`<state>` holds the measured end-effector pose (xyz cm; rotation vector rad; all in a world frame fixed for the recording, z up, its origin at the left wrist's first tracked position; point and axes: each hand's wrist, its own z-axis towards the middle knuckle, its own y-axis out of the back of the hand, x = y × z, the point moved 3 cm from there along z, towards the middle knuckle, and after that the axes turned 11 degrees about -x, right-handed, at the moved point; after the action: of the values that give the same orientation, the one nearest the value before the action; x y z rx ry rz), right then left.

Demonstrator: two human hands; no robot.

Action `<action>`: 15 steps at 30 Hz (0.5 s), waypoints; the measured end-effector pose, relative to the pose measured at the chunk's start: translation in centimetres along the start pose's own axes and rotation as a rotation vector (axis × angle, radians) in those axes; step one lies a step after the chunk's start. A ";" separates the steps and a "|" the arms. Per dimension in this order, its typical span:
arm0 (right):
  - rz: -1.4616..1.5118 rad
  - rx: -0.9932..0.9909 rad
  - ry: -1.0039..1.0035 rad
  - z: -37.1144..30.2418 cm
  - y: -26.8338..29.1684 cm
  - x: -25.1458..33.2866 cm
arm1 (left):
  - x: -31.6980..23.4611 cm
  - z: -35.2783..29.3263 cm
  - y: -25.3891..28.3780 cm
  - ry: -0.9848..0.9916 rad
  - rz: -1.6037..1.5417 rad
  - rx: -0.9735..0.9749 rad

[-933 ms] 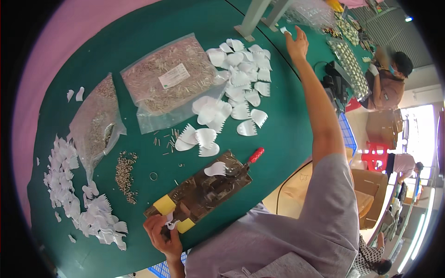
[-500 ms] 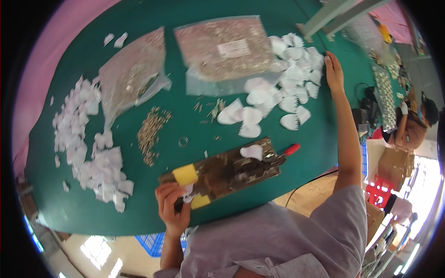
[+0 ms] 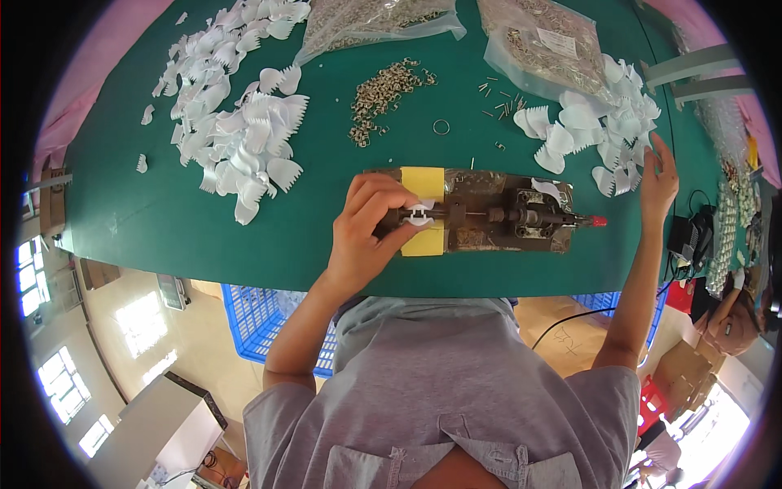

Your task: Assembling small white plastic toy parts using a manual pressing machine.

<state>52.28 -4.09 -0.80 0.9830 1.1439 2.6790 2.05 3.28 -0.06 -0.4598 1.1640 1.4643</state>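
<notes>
My left hand (image 3: 368, 232) pinches a white plastic claw hair clip (image 3: 420, 215) between thumb and fingers. The clip sits at the left end of a hand-worked metal jig (image 3: 505, 217), which has a red-tipped rod on its right. Out to the right, my right hand (image 3: 660, 183) is open, its stretched fingers at the near edge of a heap of white toothed clip halves (image 3: 582, 121). Whether they touch a piece is hard to make out. One loose white clip half (image 3: 547, 190) lies on the jig's far side.
Another heap of clip halves (image 3: 265, 122) lies left. Small metal springs (image 3: 379, 98) form a pile beyond the jig, near scattered pins (image 3: 505, 106) and a ring (image 3: 441, 126). Two clear bags (image 3: 554, 42) of metal parts lie behind. Grey metal legs (image 3: 700, 73) stand far right.
The view has tilted and shifted, so the jig now appears level. My right hand has come nearer along the right heap's edge. My left hand still grips the clip at the jig.
</notes>
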 end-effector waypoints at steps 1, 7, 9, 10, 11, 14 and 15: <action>0.076 -0.067 0.018 -0.4 0.1 2.8 | 0.3 0.0 0.1 0.000 -0.023 0.006; 0.439 0.393 0.123 -4.8 -3.5 19.2 | 0.9 -0.6 -0.1 0.002 -0.079 -0.024; 0.457 0.546 0.247 -5.6 -5.2 21.9 | 0.8 -0.6 -0.3 0.011 -0.100 -0.023; 0.430 0.607 0.272 -5.8 -5.9 22.6 | 0.7 -0.4 -0.4 0.021 -0.099 -0.016; 0.387 0.646 0.266 -5.4 -6.9 22.5 | 0.6 -0.4 -0.5 0.031 -0.097 -0.009; 0.157 0.732 0.253 -4.7 -8.5 21.4 | 0.6 -0.4 -0.4 0.025 -0.096 -0.028; 0.156 0.733 0.262 -5.1 -8.3 21.5 | 0.5 -0.5 -0.4 0.029 -0.103 -0.036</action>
<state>30.79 5.09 2.44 0.8082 2.2869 2.5754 2.09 3.10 -0.86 -0.5591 1.1219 1.3956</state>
